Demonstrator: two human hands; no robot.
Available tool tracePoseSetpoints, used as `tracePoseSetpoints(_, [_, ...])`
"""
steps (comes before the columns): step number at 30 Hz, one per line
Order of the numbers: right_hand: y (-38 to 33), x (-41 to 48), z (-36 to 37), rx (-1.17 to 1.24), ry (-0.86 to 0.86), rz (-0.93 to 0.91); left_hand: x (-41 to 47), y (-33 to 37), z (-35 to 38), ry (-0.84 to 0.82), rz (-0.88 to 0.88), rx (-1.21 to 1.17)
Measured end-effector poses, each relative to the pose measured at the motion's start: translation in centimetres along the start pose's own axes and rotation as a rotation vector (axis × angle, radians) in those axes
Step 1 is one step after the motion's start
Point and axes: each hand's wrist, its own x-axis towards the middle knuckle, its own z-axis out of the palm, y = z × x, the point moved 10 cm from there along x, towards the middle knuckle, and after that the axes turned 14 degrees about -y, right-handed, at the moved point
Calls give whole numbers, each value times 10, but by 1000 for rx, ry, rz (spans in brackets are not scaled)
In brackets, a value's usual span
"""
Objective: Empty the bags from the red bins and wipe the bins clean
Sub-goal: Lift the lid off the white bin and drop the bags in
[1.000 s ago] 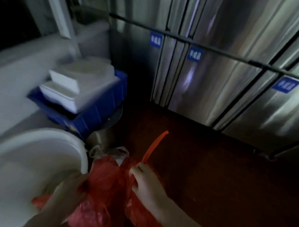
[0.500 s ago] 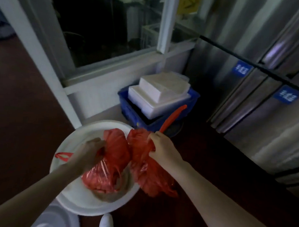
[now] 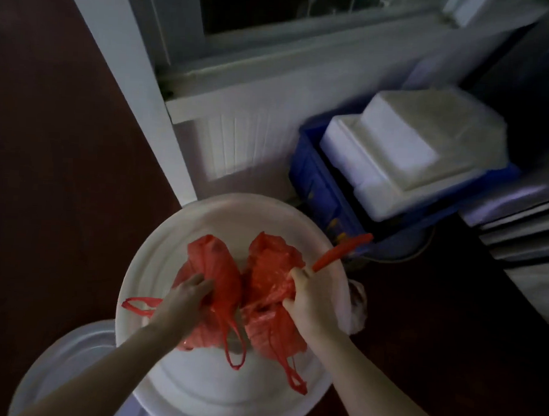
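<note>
White tub (image 3: 152,265) at near centre; blue crate (image 3: 312,184) with foam boxes (image 3: 411,144) to its far right. Over the tub hang, touching, two red sacks: the left bag (image 3: 214,261), clenched in the left hand (image 3: 184,298), and the right bag (image 3: 270,264), clenched in the right hand (image 3: 307,300).

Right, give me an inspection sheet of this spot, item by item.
Surface: dark red floor; white round tub below the hands.
Job's things: left red bag and right red bag, bunched together over the tub; no red bin seen.
Clutter: blue crate holding white foam boxes; clear bag beside the tub; pale round lid or tub, lower left.
Hands: left hand grips the left red bag; right hand grips the right red bag, a red strip sticking out of it.
Cables: nothing seen.
Surroundings: white window frame; steel cabinet doors, right.
</note>
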Motion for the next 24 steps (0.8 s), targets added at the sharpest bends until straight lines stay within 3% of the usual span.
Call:
tracePoseSetpoints(8, [57, 80, 151, -62, -149, -16, 78, -82, 128, -122, -147, -25])
tracePoseSetpoints(14, [90, 125, 222, -65, -220, -44, 109, -124, 201, -148, -255, -70])
tracePoseSetpoints(17, [96, 138, 246, -9, -289, -53, 114, -132, 223, -193, -291, -51])
tracePoseSetpoints(20, [91, 126, 254, -102, -355, -85, 102, -130, 235, -308, -382, -89])
tracePoseSetpoints(24, [68, 97, 232, -172, -399, -197, 80, -103, 208, -228, -419, -123])
